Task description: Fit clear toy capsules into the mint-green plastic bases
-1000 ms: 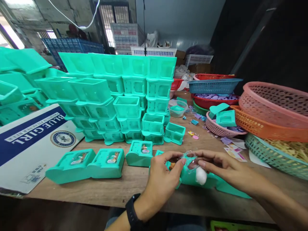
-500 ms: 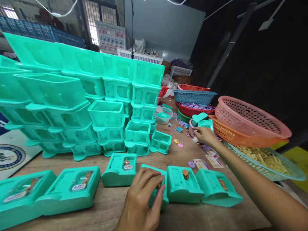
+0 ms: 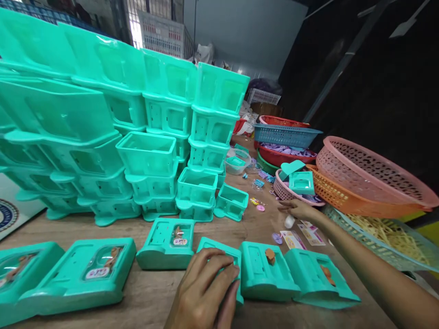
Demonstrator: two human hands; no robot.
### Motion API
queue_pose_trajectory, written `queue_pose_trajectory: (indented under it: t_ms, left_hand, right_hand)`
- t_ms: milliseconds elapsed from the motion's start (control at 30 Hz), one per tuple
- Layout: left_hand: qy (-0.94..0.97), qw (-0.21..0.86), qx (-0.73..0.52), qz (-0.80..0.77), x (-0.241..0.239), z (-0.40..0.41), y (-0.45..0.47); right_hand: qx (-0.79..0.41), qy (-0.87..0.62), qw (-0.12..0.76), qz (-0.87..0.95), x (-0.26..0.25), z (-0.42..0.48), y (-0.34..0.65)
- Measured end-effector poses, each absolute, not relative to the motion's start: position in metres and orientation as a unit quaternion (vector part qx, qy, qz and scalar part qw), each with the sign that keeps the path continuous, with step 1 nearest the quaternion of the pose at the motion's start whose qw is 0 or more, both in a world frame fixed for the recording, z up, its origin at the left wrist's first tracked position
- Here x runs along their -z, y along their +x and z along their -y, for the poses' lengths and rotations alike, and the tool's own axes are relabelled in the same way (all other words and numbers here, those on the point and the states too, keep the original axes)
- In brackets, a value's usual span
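My left hand (image 3: 209, 288) curls over a green plastic box (image 3: 219, 246) lying on the table, its fingers bent across the top and hiding much of it. Over to the right, my right hand (image 3: 298, 210) has its fingers pointing left, close to a pink basket (image 3: 284, 189). A small white bottle-like piece (image 3: 289, 222) sits just under that hand and seems held by it; the thumb is hidden. Two green boxes with brown pieces in their windows, one box (image 3: 265, 269) and another box (image 3: 322, 278), lie right of my left hand.
Stacked green boxes (image 3: 154, 155) rise at the left. Boxes with clear windows, such as one box (image 3: 168, 244), lie in the front row. Printed cards (image 3: 293, 240) and a purple disc (image 3: 277, 238) are on the table. Baskets, including an orange basket (image 3: 343, 196), crowd the right side.
My right hand has come down and nearer from the pink basket's rim, the white piece moving with it. My left hand stays at the same box, its fingers now closer together.
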State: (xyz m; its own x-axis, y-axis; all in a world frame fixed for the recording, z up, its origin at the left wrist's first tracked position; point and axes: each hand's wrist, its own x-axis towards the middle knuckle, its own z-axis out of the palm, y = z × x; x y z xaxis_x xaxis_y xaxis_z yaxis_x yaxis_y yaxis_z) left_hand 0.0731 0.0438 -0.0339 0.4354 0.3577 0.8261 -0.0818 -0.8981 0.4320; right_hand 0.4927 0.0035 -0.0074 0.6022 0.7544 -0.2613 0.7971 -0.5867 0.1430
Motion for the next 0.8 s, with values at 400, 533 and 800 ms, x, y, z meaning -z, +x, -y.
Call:
queue_pose_trajectory:
  t_ms: [400,533,800]
  left_hand:
    - [0.838,0.172,-0.514,-0.059,0.042,-0.051,0.081]
    - [0.835,0.167,-0.521,-0.060,0.041,-0.052,0.083]
    - [0.835,0.164,-0.521,-0.062,0.037,-0.052,0.078]
  right_hand:
    - [0.070,0.903,0.149,-0.396,0.019,-0.011,0.496]
    - [0.134,0.881,0.123,-0.437,0.005,-0.014,0.504]
    - [0.076,0.879,0.081,-0.464,0.016,-0.014,0.510]
